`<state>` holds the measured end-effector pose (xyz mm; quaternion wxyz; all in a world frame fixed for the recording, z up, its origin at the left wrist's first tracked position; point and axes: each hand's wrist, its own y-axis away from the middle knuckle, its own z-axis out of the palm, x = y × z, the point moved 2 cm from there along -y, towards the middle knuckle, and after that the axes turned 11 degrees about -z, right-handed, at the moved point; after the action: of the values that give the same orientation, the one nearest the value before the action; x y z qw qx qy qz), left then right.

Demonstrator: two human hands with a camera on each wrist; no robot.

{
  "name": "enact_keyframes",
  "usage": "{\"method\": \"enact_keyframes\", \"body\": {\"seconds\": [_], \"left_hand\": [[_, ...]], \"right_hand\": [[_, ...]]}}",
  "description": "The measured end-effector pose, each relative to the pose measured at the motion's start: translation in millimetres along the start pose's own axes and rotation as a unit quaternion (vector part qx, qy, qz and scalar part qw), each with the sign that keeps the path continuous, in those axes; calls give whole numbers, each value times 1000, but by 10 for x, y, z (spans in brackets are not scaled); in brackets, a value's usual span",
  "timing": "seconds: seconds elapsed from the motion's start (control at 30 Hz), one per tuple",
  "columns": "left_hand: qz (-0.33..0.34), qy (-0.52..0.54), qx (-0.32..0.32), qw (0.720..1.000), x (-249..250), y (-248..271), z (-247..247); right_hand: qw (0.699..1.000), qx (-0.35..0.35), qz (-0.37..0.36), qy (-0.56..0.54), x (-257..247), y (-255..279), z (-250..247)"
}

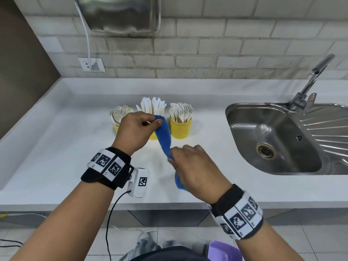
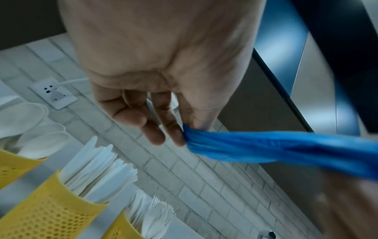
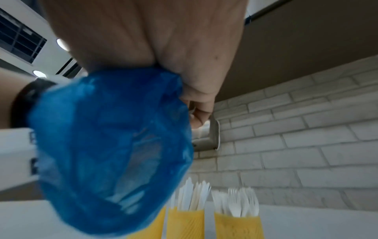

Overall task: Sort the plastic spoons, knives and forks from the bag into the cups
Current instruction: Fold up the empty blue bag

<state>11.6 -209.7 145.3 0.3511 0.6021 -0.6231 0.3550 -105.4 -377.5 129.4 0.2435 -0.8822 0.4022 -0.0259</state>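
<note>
A thin blue plastic bag (image 1: 164, 136) is stretched between both hands above the counter. My left hand (image 1: 138, 127) pinches its upper end (image 2: 190, 139) between thumb and fingertips. My right hand (image 1: 190, 164) grips the bag lower down, and the loose end bulges under the palm (image 3: 110, 153). Behind the hands stand three yellow perforated cups: spoons (image 1: 120, 113) on the left, knives (image 1: 152, 105) in the middle, forks (image 1: 180, 112) in the right cup (image 1: 180, 129). The left and middle cups are partly hidden by my left hand.
A steel sink (image 1: 278, 138) with a tap (image 1: 312, 80) lies to the right in the white counter (image 1: 56, 147). A wall socket (image 1: 92, 65) with a cable sits at the back left. A purple tub (image 1: 224, 251) stands on the floor below.
</note>
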Motion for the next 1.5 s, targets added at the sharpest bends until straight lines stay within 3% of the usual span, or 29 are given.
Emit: {"method": "enact_keyframes", "body": {"seconds": [0.1, 0.2, 0.3, 0.4, 0.57, 0.67, 0.73, 0.9, 1.1, 1.17, 1.23, 1.37, 1.5], "left_hand": [[-30, -35, -80, 996, -57, 18, 44], [-64, -54, -187, 979, -96, 109, 100], [-47, -91, -280, 955, 0, 267, 158], [-8, -80, -333, 940, 140, 415, 184], [51, 77, -279, 956, 231, 490, 174], [129, 106, -246, 955, 228, 463, 167], [162, 118, -191, 961, 223, 429, 155], [121, 140, -70, 980, 149, 293, 61], [40, 73, -3, 997, 9, 247, 24], [24, 45, -31, 998, -6, 277, 29], [8, 13, -101, 995, 16, 350, 39], [-5, -18, -247, 969, 52, 516, 68], [31, 74, -293, 953, 138, 651, 58]], "right_hand": [[999, 29, -2, 15, 86, -56, -299], [995, 100, 1, -9, 217, -121, -547], [986, 157, 9, -60, 311, -200, -657], [978, 182, 33, -93, 430, -299, -631], [961, 168, 170, -137, 745, -294, -323], [970, 108, 183, -119, 714, -232, -78], [974, 78, 180, -114, 606, -191, 59], [979, -1, 164, -121, 258, -70, 239], [990, -48, 83, -100, -11, -21, -146], [997, -47, 56, -17, -32, -73, -353], [998, -35, 49, 21, -6, -141, -557], [999, 25, 31, -34, 92, -310, -842], [996, 51, 51, -48, 296, -437, -687]]}}
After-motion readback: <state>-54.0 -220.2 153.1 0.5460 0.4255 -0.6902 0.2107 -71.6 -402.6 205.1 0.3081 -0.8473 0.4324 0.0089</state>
